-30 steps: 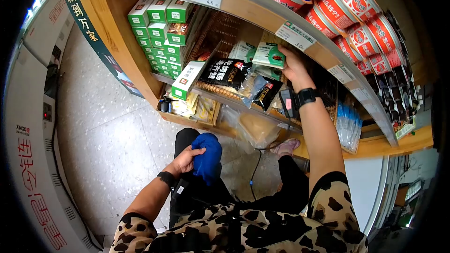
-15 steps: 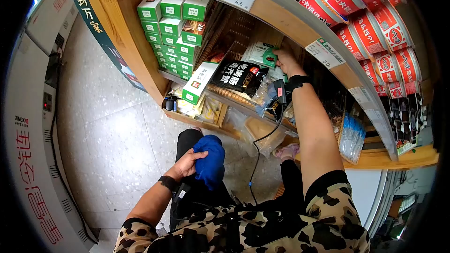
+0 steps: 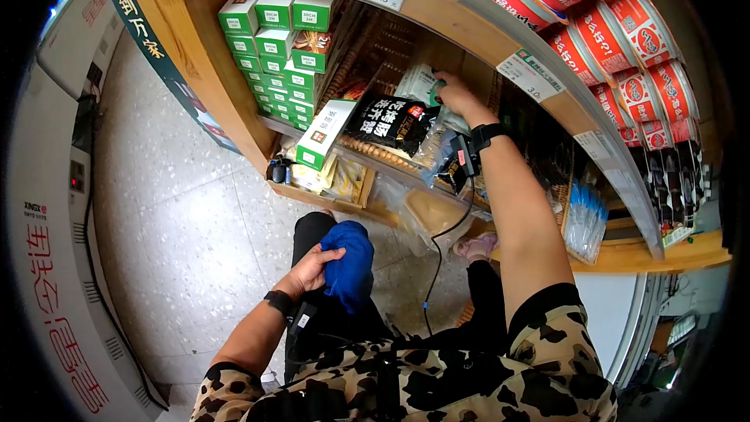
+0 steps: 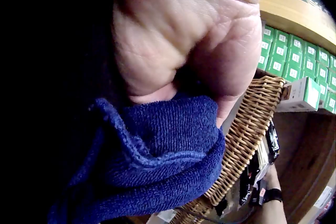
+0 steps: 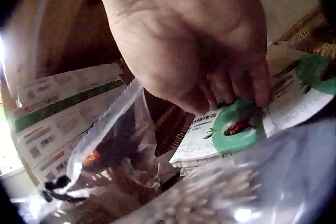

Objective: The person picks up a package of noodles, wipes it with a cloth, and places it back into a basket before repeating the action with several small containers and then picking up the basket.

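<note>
Head view showed the right hand (image 3: 458, 94) lowered from just under the price rail (image 3: 453, 19), where a second earlier it had held up a green-and-white packet (image 5: 231, 136), to such a packet lying in the wicker basket (image 4: 252, 124), beyond the black pouch (image 3: 388, 126) near the basket's front edge; seemingly, the packet was being settled beside another like it. Right wrist view was dim and close, so whether the bent fingers pinched the packet or merely pressed it could not be told. The left hand (image 3: 314, 267) stayed low, curled round a blue cloth (image 3: 350, 264).
</note>
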The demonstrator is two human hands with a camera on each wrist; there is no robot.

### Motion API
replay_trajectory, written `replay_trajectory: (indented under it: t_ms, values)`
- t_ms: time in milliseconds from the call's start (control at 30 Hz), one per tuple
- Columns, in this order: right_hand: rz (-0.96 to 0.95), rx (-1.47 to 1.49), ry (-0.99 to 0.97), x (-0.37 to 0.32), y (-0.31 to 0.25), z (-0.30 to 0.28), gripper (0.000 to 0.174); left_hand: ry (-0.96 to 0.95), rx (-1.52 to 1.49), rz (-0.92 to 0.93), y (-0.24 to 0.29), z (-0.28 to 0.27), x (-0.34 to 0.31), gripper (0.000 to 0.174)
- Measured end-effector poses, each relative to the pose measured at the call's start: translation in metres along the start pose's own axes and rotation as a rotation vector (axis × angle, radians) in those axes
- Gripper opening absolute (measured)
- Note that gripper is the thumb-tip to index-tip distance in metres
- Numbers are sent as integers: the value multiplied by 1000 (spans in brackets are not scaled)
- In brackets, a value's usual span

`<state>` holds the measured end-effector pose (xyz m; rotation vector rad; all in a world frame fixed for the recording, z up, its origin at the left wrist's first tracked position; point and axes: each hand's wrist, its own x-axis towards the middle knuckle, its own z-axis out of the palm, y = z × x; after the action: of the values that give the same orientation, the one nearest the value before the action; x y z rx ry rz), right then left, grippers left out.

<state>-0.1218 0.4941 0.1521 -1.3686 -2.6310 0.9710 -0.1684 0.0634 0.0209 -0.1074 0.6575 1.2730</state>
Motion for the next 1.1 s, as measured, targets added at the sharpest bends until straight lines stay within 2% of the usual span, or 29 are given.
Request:
replay_trajectory:
  t_ms: [100, 167, 300, 367, 467, 533, 633, 667, 700, 767, 900, 967, 1000, 1033, 1067, 1100]
  values:
    - [-80, -54, 149, -3, 11, -4, 39, 1, -2, 6, -1, -1, 0, 30]
    - [-76, 208, 156, -30, 3, -22, 36, 6, 4, 6, 1, 1, -2, 29]
    - [-141, 786, 141, -125, -4, -57, 32, 15, 15, 13, -2, 0, 0, 28]
    - [-143, 889, 205, -183, 2, -70, 26, 17, 27, 11, -4, -3, 4, 29]
    - [-81, 987, 351, -261, 59, -84, 18, 65, 90, 29, -4, 8, 4, 32]
    - [67, 961, 506, -312, 128, -90, 9, 64, 124, 11, -7, 2, 10, 32]
    - [374, 1050, 775, -413, 245, -99, 11, 76, 209, 2, -11, -1, 13, 32]
    - [475, 1055, 887, -451, 270, -99, 13, 75, 202, -3, -10, 4, 12, 28]
    - [543, 1063, 1014, -487, 286, -95, 15, 72, 294, 0, -12, -6, 17, 37]
    - [642, 1090, 1184, -561, 330, -82, 19, 99, 320, -28, -14, 1, 18, 39]
    - [908, 970, 1431, -688, 395, -27, 21, 106, 387, -85, -17, 4, 26, 43]
    - [1027, 927, 1441, -747, 439, 22, 19, 105, 447, -101, -18, 10, 29, 44]
    - [1134, 981, 1481, -762, 445, 40, 18, 108, 475, -107, -20, 14, 30, 45]
    - [1183, 1013, 1577, -759, 418, 51, 13, 80, 497, -133, -20, 23, 27, 49]
    - [1231, 1040, 1645, -767, 427, 74, 10, 113, 533, -156, -20, 24, 28, 50]
    - [1268, 1074, 1613, -776, 433, 91, 10, 145, 568, -176, -18, 24, 28, 50]
